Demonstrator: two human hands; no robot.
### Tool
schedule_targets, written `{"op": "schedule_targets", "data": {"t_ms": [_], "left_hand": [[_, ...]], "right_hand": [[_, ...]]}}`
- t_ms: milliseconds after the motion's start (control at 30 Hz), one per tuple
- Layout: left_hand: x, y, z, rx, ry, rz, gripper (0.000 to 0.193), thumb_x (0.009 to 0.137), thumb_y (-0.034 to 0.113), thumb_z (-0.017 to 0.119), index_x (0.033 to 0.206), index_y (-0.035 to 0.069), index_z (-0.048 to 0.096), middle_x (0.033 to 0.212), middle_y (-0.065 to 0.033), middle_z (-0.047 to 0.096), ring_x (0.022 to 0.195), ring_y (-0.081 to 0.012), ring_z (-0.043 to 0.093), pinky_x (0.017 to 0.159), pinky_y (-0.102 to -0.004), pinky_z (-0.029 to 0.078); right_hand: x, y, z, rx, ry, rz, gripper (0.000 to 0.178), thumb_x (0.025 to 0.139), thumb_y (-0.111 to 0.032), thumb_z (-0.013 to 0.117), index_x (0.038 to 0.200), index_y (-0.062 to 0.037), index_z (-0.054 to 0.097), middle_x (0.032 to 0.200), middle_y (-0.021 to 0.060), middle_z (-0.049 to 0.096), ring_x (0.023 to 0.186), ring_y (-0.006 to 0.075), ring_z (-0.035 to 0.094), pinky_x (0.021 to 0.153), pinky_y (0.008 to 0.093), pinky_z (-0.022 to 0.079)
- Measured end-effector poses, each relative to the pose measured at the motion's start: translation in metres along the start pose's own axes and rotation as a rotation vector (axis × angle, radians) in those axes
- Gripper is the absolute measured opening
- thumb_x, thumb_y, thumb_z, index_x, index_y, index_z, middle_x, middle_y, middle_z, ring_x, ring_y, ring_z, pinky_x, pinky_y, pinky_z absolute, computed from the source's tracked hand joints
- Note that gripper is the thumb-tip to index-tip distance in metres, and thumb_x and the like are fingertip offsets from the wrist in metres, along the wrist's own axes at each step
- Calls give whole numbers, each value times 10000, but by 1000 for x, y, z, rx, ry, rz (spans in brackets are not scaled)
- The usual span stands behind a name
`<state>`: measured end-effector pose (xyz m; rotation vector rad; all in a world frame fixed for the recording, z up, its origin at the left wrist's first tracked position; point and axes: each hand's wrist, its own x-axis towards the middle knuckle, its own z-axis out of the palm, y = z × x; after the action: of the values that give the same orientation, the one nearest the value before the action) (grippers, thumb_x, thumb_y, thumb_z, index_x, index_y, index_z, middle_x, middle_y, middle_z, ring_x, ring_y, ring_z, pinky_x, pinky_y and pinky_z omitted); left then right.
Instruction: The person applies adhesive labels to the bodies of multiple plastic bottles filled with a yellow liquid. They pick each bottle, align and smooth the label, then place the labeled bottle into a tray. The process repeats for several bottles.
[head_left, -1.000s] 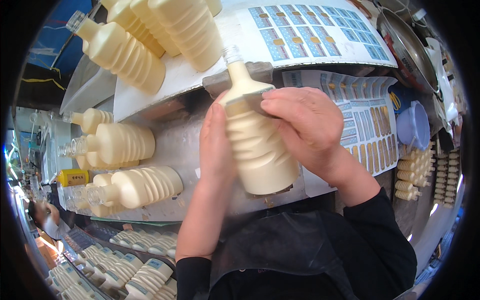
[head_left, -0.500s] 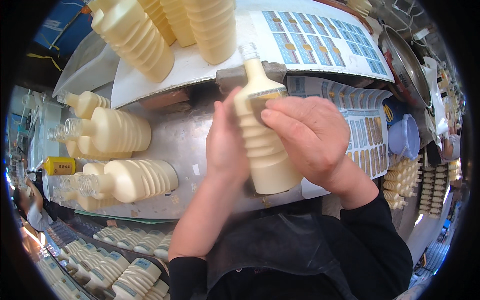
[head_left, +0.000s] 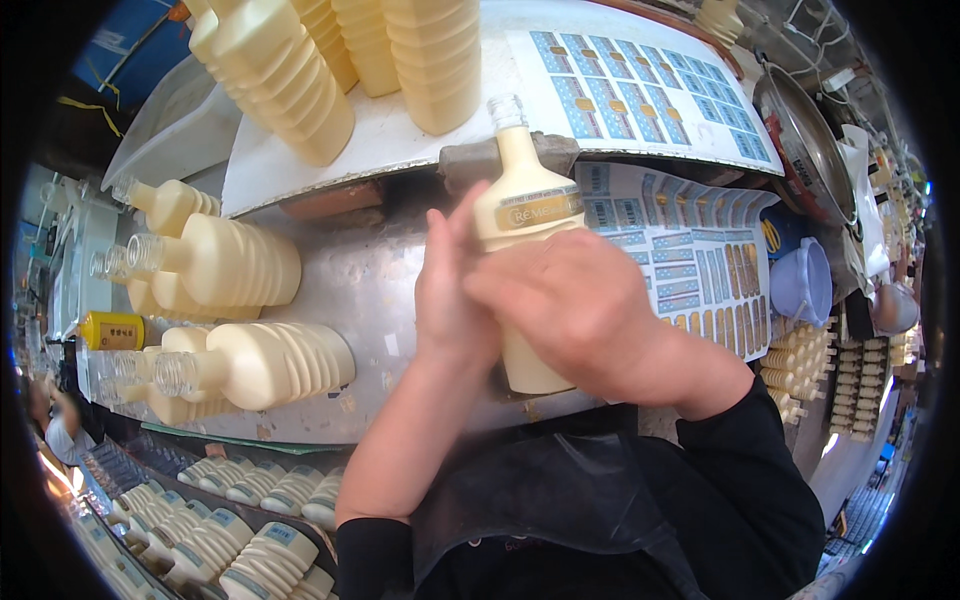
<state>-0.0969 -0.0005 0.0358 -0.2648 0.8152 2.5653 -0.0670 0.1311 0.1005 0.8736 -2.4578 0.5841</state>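
Observation:
A cream-coloured plastic bottle [head_left: 522, 165] with ribbed sides and a clear threaded neck leans with its neck away from me, against a grey block [head_left: 470, 160]. A gold label [head_left: 535, 210] lies across its shoulder. My left hand [head_left: 447, 290] holds the bottle from its left side, thumb and fingers pointing up along it. My right hand [head_left: 570, 300] is laid across the bottle's ribbed front, just below the label. Motion blurs this hand, and its fingertips are hard to make out.
Several cream bottles [head_left: 240, 260] lie at the left beside a yellow tin [head_left: 112, 330]; more bottles [head_left: 435, 60] stand on the white board ahead. Printed label sheets [head_left: 610, 90] lie ahead and to the right. A lilac bucket [head_left: 800, 280] and metal pan [head_left: 815, 145] are at the right; labelled bottles [head_left: 265, 560] fill the lower left.
My right hand has moved from the bottle's shoulder down and left across its ribbed body. The gold label now shows along the shoulder. My left hand keeps its place on the bottle.

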Motion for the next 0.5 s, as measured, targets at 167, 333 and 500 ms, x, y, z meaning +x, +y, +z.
{"op": "schedule_targets", "data": {"t_ms": [167,333,500], "left_hand": [[2,2,0,129,2,48,650,1133,522,223,1465,32,492,1430,-144,578,1305,-276,569,1141,-440,432],[6,-1,4,421,38,187,429,1102,342,490,1377,16,542,1250,-99,645,1102,-161,640,980,-343,531],[9,-4,-9,467,27,228,432,1107,311,483,1427,22,513,1302,-120,619,1155,-171,613,1016,-340,499]], "right_hand": [[13,37,-8,-58,218,419,242,871,-76,769,1105,-46,715,850,143,739,703,257,729,654,324,573],[8,32,-2,90,169,525,231,898,-149,734,1097,-51,669,794,158,724,702,284,725,659,367,562],[1,59,-10,61,218,698,242,927,-175,676,1108,-28,612,774,189,725,718,364,727,673,427,566]]}}
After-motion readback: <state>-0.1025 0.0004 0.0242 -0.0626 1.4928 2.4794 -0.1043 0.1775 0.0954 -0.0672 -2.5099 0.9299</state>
